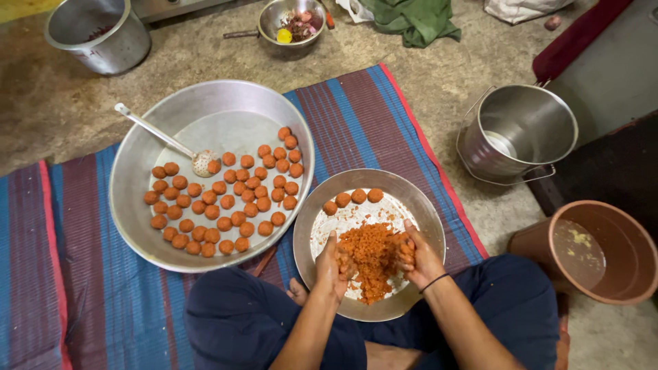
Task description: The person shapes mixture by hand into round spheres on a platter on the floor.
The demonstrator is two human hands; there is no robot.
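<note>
A round steel bowl in front of my crossed legs holds a heap of orange crumbly mixture and three orange balls at its far rim. My left hand and my right hand press against either side of the heap, fingers curled and coated in the mixture. To the left, a large steel basin holds several rows of finished orange balls. A long-handled slotted spoon rests in the basin.
A striped blue and maroon mat covers the floor. A steel bucket and a brown plastic tub stand at the right. A steel pot, a small pan with scraps and a green cloth lie at the back.
</note>
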